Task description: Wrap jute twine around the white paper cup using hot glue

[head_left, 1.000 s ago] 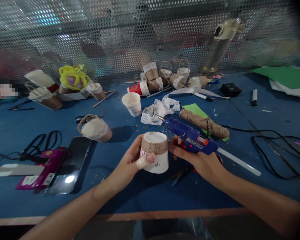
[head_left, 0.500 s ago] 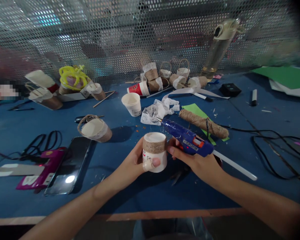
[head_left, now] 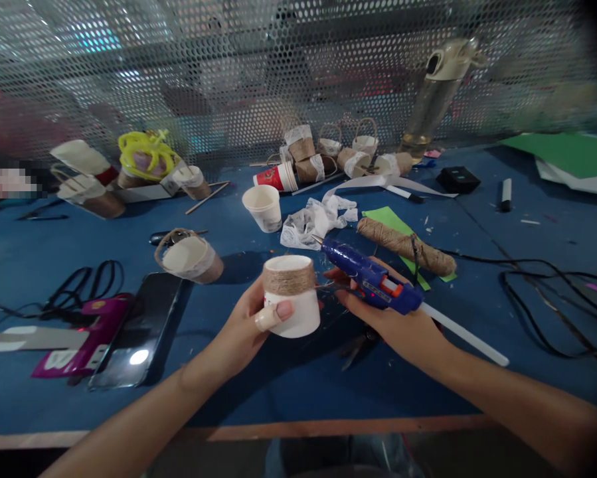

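My left hand [head_left: 246, 328] is closed around a white paper cup [head_left: 298, 320], held bottom up above the table. Twine [head_left: 290, 277] is wound round the cup's upper part, and a loose strand runs from it toward my right fingers. My right hand [head_left: 402, 332] grips a blue hot glue gun [head_left: 350, 261], its nozzle pointing up and left, beyond the cup and apart from it. Out of the gun's back sticks a white glue stick [head_left: 467, 336]. A roll of twine [head_left: 408, 247] lies behind the gun. Below my right hand are dark scissors [head_left: 358, 346], partly hidden.
White lace [head_left: 318, 222] and a paper cup [head_left: 262, 207] stand behind my hands. To the left are a twine-handled cup [head_left: 191, 257], a phone [head_left: 139, 332] and a magenta glue gun [head_left: 82, 342]. Black cables [head_left: 537, 292] lie right. A bottle [head_left: 435, 99] leans against the mesh panel [head_left: 228, 79].
The cup in my left hand has moved a little left and tilted. My right fingers have drawn away from it, with a twine strand now showing across the gap. The blue glue gun barely moved.
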Available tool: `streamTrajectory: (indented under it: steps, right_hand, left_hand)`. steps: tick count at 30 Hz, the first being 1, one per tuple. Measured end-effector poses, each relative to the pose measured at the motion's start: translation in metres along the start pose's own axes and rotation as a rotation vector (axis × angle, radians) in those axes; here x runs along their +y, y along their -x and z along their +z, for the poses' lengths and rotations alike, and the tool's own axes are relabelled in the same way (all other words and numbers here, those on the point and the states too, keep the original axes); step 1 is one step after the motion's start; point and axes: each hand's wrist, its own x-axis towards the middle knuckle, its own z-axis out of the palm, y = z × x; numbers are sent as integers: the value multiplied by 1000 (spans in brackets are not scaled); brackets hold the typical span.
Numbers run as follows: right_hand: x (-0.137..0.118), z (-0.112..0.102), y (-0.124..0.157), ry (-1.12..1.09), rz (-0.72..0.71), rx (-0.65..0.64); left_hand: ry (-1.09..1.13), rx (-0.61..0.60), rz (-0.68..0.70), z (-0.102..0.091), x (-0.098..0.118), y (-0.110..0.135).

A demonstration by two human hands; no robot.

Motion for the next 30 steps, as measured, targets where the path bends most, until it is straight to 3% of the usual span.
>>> streamTrajectory:
  steps: [6,10,18,24,30]
  right_hand:
    - [-4,-15,1,48,-163,-72]
    - [-1,-17,0,-53,-216,-32]
    - [-6,-18,-3,-125,-155,-44]
    - [-8,-25,0,16,-191,-123]
    - [-9,-19,6,-57,-88,-159]
  left_hand:
    - [56,-15,32,-4,2,-1]
    - [66,-15,35,-4,5,-2]
    - [100,-26,55,-5,5,-1]
    - [147,33,-2,-3,9,-5]
    - [148,65,-30,-4,9,-10]
